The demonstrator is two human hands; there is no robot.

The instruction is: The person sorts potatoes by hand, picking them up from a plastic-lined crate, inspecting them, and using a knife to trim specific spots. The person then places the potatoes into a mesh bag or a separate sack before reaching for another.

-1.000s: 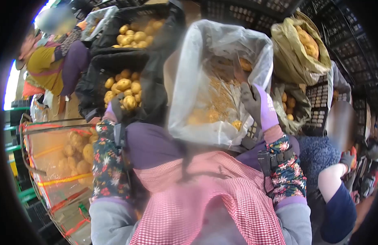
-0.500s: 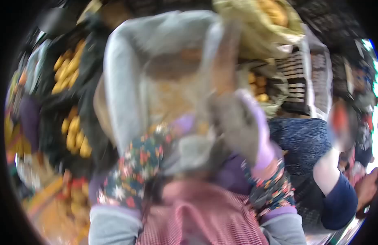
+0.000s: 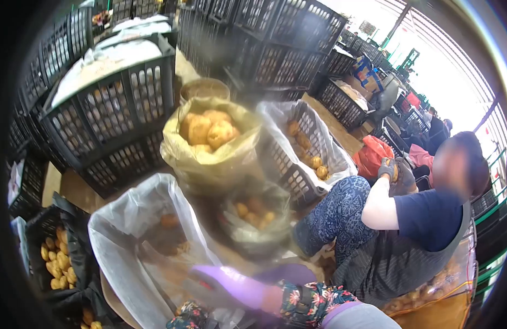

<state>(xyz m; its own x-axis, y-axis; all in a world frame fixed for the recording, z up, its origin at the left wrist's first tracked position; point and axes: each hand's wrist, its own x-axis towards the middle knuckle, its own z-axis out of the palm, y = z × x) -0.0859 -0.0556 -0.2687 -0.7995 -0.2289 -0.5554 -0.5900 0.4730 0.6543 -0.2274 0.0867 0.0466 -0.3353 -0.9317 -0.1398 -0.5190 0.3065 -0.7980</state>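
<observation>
My right hand [image 3: 205, 289], in a grey glove with a long purple cuff, reaches across the front of a crate lined with white plastic [image 3: 117, 233]. Motion smears its fingers, so I cannot make out whether they grip anything. Of my left arm only a floral sleeve [image 3: 188, 316] shows at the bottom edge; the left hand is hidden or lost in the blur. Inside the lined crate lies a brownish potato [image 3: 169, 220] near the far end. Beyond stands a yellowish sack full of potatoes [image 3: 223, 133], and nearer me a smaller plastic bag of potatoes [image 3: 254, 211].
A co-worker [image 3: 428, 219] sits at the right, gloved hands around a potato. Another lined crate [image 3: 297, 178] holds a few potatoes. Stacked black crates [image 3: 113, 104] rise behind. Potatoes in a black-lined crate [image 3: 57, 259] stand at the left, and a mesh sack [image 3: 437, 285] lies lower right.
My view has swung up and to the right, bringing the co-worker and the stacked crates into sight. My right hand now lies across the crate's near end.
</observation>
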